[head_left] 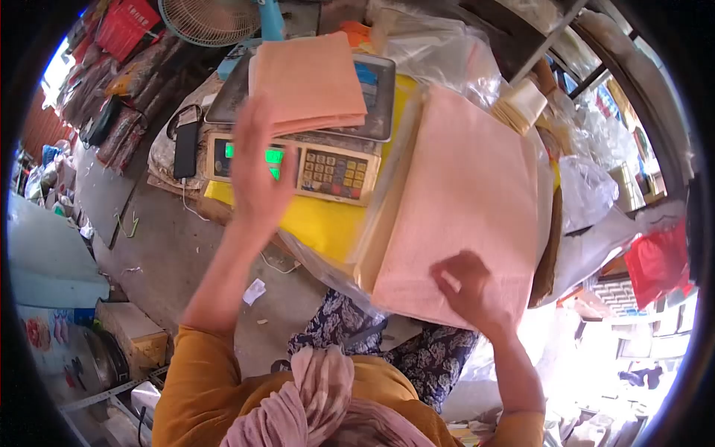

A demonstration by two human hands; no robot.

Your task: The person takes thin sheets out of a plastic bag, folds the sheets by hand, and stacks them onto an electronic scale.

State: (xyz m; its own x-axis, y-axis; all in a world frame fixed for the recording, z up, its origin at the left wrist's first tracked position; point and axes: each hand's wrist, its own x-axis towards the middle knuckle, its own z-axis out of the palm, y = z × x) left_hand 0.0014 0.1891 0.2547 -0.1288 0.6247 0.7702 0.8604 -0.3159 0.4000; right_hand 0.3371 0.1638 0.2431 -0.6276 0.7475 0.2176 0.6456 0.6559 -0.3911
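My left hand (261, 175), a little blurred, reaches over the front of a digital scale (339, 175) with a green-lit display. Its fingers stretch up to the lower left edge of a stack of pink sheets (313, 82) on the weighing plate, thumb apart; whether they touch it I cannot tell. Over the near end of a larger pile of pink sheets (469, 179) is my right hand (473, 290). Its thumb and forefinger curl into a ring with the tips close together. Anything pinched there is too small to make out.
Yellow sheeting (320, 223) lies under the scale. Left of it rests a black phone (185, 149) with a white cable. A fan (212, 18) stands at the back. Clear plastic bags (439, 52) lie behind the larger pile, a folded pale bundle (521, 106) at its far right corner.
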